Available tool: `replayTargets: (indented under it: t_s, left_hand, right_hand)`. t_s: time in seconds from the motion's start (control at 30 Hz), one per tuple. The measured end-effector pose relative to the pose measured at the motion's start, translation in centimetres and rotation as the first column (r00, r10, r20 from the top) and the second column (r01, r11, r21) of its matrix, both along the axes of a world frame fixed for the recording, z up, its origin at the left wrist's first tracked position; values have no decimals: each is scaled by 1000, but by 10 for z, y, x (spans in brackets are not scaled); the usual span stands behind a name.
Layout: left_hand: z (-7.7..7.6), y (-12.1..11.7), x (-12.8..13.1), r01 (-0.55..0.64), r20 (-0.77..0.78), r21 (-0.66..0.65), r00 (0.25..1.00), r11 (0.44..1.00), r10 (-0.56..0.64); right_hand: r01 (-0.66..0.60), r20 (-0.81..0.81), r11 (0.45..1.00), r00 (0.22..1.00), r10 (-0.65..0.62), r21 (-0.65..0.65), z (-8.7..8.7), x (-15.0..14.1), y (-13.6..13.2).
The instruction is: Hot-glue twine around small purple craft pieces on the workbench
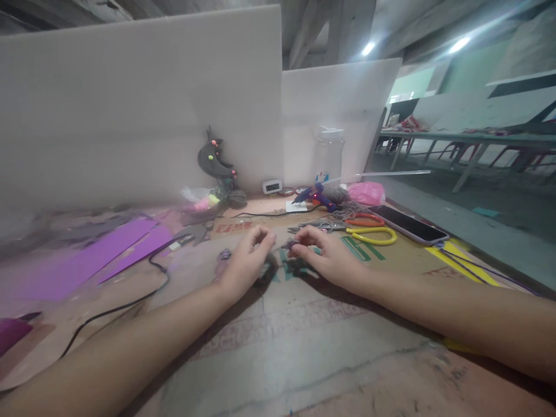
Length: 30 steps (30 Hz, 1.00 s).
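Observation:
My left hand (254,252) hovers over the cardboard on the table, thumb and forefinger pinched together; whatever is between them is too small to make out. Facing it, my right hand (324,252) pinches a small grey-purple piece (289,245), perhaps of yarn, at its fingertips. The two hands are a short gap apart. Beside my left wrist lies a small purple-grey bit (225,253). Just beyond my right hand are scissors with yellow handles (373,234) and another pair with orange handles (365,219).
A blue glue gun (319,197) stands at the back before a clear bottle (330,153). To the right lies a phone (410,225). Purple sheets (125,249) and a black cord (125,304) are on the left. A dark crescent-shaped craft piece (212,159) stands near the white board.

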<state>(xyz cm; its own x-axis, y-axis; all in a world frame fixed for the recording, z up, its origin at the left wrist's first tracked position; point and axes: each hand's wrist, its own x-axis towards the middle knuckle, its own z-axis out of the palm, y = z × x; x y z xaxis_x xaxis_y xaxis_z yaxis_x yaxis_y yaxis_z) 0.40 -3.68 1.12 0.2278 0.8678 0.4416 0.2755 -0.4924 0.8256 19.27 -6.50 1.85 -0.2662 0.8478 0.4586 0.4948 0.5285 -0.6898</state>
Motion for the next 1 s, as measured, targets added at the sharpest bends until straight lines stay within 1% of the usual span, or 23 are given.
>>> replayTargets:
  t_s: [0.17, 0.33, 0.5, 0.67, 0.83, 1.0]
  left_hand:
    - [2, 2, 1, 13, 54, -25, 998, 1000, -12]
    - [0, 5, 0, -2, 12, -30, 1000, 1000, 2]
    - [-4, 5, -1, -18, -1, -81, 1000, 997, 18]
    - [0, 3, 2, 34, 69, -72, 997, 997, -29]
    - [2, 1, 1, 11, -15, -70, 1000, 998, -12]
    - [0, 1, 0, 48, -24, -52, 998, 997, -50]
  right_hand:
    - [-4, 12, 1000, 1000, 4, -2, 2, 0, -1]
    - [6, 35, 1000, 999, -6, 3, 2, -1, -2]
    - [0, 45, 1000, 999, 0, 10, 2, -1, -2]
    - [-2, 49, 1000, 999, 1, 13, 3, -1, -2]
    - [1, 60, 1000, 998, -2, 16, 3, 0, -2]
    - [-6, 60, 1000, 998, 5, 24, 2, 0, -1]
